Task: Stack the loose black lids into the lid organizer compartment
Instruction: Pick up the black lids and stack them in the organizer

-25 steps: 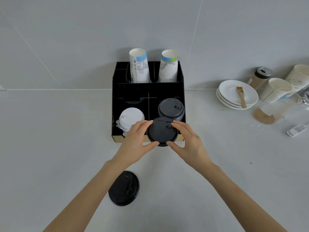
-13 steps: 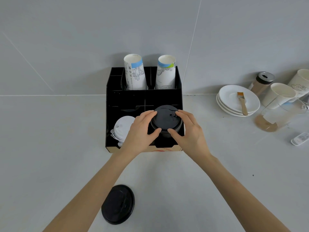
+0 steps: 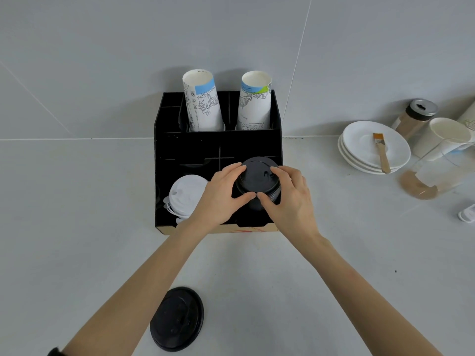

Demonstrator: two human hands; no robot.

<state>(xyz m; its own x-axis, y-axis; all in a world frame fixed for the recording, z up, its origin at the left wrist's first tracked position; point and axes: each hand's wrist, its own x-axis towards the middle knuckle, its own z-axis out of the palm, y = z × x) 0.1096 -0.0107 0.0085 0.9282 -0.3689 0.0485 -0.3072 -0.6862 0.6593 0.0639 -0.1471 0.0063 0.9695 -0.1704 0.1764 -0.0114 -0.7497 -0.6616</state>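
A pale grey table (image 3: pixel 77 227) carries a black lid organizer (image 3: pixel 218 147), one loose black lid (image 3: pixel 177 318), stacked white plates (image 3: pixel 370 150) and cups (image 3: pixel 442 136).

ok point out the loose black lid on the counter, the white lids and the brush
loose black lid (image 3: pixel 177 318), head view, centre of its top
white lids (image 3: pixel 186 192), head view, top of the uppermost lid
brush (image 3: pixel 382 155), head view, middle of its wooden handle

Matt black plastic lids (image 3: pixel 257 178) – glossy white ceramic plates (image 3: pixel 365 147), wooden-handled brush (image 3: pixel 381 152), printed paper cups (image 3: pixel 203 106).
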